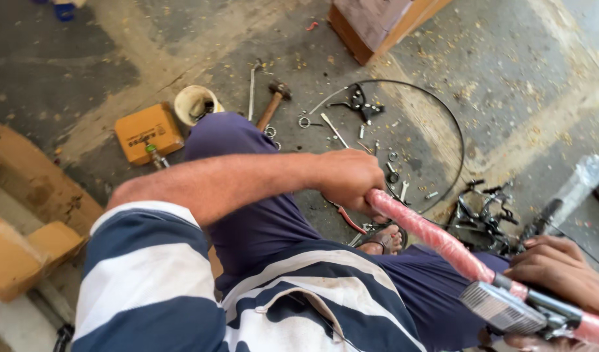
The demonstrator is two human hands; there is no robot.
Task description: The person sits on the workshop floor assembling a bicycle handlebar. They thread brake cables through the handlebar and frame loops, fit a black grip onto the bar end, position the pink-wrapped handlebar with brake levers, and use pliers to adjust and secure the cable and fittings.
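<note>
My left hand point(348, 177) is closed around the upper end of a red tube point(430, 236) that slants down to the lower right. The tube looks wrapped in clear film. My right hand point(560, 275) grips the same tube near its lower end, beside a grey ribbed metal part point(501, 309) fixed to it. My arm in a blue-and-white striped sleeve crosses the picture. My knee in dark blue trousers is below it, and a sandalled foot point(385, 240) shows under the tube.
On the concrete floor lie a hammer point(273, 104), a long metal rod point(252, 88), a curved black cable point(451, 124), brake parts point(359, 103), washers and bolts. An orange box point(147, 132) and a white cup point(194, 102) sit left. A wooden crate point(378, 26) stands behind, cardboard at left.
</note>
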